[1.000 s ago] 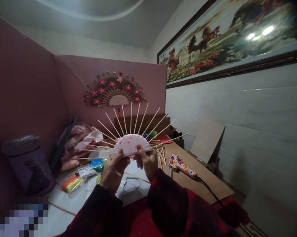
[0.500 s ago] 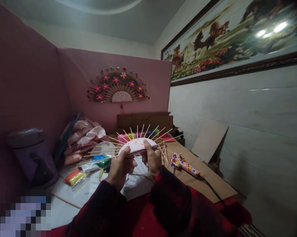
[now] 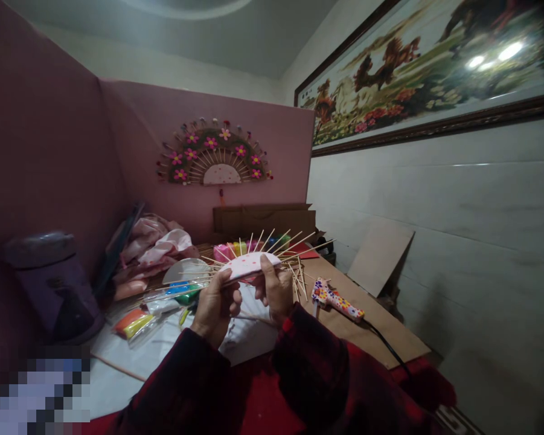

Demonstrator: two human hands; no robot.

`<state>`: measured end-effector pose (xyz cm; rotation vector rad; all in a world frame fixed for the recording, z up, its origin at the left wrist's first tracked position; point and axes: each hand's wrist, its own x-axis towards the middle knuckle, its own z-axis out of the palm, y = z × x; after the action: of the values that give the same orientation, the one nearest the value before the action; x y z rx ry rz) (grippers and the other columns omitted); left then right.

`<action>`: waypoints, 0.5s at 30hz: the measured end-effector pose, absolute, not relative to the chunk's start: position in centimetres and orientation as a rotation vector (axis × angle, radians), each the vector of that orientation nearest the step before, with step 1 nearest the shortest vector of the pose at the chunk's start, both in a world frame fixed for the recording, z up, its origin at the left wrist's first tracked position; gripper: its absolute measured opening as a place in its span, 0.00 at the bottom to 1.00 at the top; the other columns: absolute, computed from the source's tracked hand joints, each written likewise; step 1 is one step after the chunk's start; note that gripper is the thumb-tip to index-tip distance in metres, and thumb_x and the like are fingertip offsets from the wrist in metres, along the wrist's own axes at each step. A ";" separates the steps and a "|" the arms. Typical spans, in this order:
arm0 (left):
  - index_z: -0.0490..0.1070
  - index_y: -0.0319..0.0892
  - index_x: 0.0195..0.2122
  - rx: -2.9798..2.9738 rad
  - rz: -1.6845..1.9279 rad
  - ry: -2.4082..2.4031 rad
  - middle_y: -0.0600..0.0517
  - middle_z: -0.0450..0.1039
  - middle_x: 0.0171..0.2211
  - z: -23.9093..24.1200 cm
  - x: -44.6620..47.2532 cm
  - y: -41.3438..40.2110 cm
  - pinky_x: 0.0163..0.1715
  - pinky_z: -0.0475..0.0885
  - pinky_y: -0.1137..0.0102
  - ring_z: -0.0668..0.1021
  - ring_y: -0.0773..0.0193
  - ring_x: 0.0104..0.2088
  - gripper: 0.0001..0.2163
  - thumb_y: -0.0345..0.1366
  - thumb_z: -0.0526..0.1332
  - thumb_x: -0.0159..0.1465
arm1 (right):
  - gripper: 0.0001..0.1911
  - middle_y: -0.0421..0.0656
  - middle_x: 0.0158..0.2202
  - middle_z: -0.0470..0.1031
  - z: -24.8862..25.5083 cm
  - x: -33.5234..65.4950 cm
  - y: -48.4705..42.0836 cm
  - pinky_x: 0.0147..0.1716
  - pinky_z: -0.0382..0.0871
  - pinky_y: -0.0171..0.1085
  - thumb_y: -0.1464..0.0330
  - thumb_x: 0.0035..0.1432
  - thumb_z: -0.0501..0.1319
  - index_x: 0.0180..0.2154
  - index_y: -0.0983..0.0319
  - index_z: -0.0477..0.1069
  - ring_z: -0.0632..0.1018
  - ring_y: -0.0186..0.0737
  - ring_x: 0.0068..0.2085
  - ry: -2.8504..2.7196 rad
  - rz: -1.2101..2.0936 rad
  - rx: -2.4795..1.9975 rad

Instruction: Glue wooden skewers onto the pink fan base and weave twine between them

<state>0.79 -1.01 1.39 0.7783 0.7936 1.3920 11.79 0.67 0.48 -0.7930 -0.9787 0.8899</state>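
Between my hands is a half-round fan base [image 3: 249, 266], covered in white cloth with pink spots, with thin wooden sticks [image 3: 284, 241] spreading out from its curved edge. My left hand [image 3: 217, 305] grips its left end, thumb on top and fingers curled beneath. At the right end my right hand [image 3: 274, 287] pinches it, thumb lying on the cloth. The base is held above the table, curved side away from me. More loose sticks [image 3: 299, 281] lie just beyond my right hand. A floral glue gun [image 3: 337, 300] rests to the right of it.
Bags of coloured clay [image 3: 136, 323] lie at the left, near a purple canister [image 3: 54, 290] and crumpled pink cloth [image 3: 158, 238]. A finished flowered fan [image 3: 217, 151] hangs on the pink panel. The glue gun's cord [image 3: 392, 350] runs off the brown board [image 3: 380, 338].
Both hands keep their hold on the fan base. It has shifted slightly left in view and its left end has tipped a little lower.
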 end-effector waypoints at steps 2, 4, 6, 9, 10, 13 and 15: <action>0.67 0.38 0.29 0.773 1.407 0.811 0.56 0.66 0.12 1.3 0.9 -0.9 0.09 0.53 0.80 0.63 0.74 0.09 0.09 0.40 0.62 0.54 | 0.26 0.36 0.09 0.63 0.5 11.8 0.6 0.06 0.44 0.28 0.51 0.53 0.58 0.15 0.63 0.66 0.58 0.26 0.08 -0.986 0.873 -0.848; 0.67 0.39 0.29 0.773 1.424 0.816 0.56 0.68 0.14 1.4 0.9 -0.9 0.08 0.53 0.80 0.64 0.74 0.09 0.09 0.38 0.63 0.53 | 0.28 0.36 0.07 0.60 0.5 11.8 0.6 0.07 0.44 0.28 0.50 0.54 0.57 0.13 0.63 0.65 0.56 0.25 0.08 -1.001 0.868 -0.894; 0.67 0.38 0.28 0.766 1.447 0.802 0.56 0.69 0.15 1.6 0.9 -1.0 0.08 0.53 0.80 0.65 0.74 0.09 0.08 0.38 0.63 0.53 | 0.29 0.36 0.07 0.59 0.5 11.9 0.5 0.08 0.45 0.29 0.49 0.56 0.54 0.13 0.62 0.65 0.55 0.26 0.08 -1.048 0.845 -0.904; 0.66 0.39 0.26 0.710 1.456 0.751 0.57 0.66 0.13 2.2 0.5 -1.2 0.07 0.52 0.80 0.64 0.74 0.09 0.08 0.37 0.61 0.56 | 0.29 0.36 0.08 0.59 0.1 12.2 0.4 0.11 0.48 0.30 0.49 0.58 0.53 0.15 0.62 0.64 0.58 0.27 0.11 -1.148 0.695 -0.844; 0.65 0.40 0.25 0.678 1.443 0.735 0.57 0.65 0.12 2.5 0.3 -1.2 0.07 0.52 0.80 0.63 0.73 0.08 0.08 0.37 0.60 0.57 | 0.29 0.35 0.09 0.58 0.0 12.3 0.3 0.12 0.49 0.30 0.49 0.59 0.53 0.15 0.61 0.63 0.58 0.27 0.12 -1.170 0.609 -0.813; 0.63 0.40 0.21 0.589 1.359 0.707 0.57 0.63 0.10 3.2 -0.7 -1.1 0.06 0.52 0.80 0.61 0.73 0.07 0.12 0.36 0.55 0.61 | 0.22 0.33 0.13 0.57 -0.3 12.7 0.0 0.16 0.53 0.31 0.54 0.57 0.57 0.19 0.60 0.60 0.60 0.28 0.16 -1.177 0.367 -0.702; 0.62 0.40 0.18 0.560 1.298 0.710 0.56 0.62 0.08 3.4 -1.2 -1.0 0.06 0.51 0.80 0.60 0.73 0.06 0.15 0.37 0.53 0.62 | 0.13 0.33 0.16 0.62 -0.3 12.8 -0.3 0.19 0.59 0.31 0.59 0.55 0.62 0.28 0.60 0.64 0.65 0.30 0.18 -1.190 0.314 -0.632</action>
<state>-1.21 -0.97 3.44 0.5603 0.7099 1.2980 12.80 -0.34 -0.26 -0.6317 -1.1898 0.3138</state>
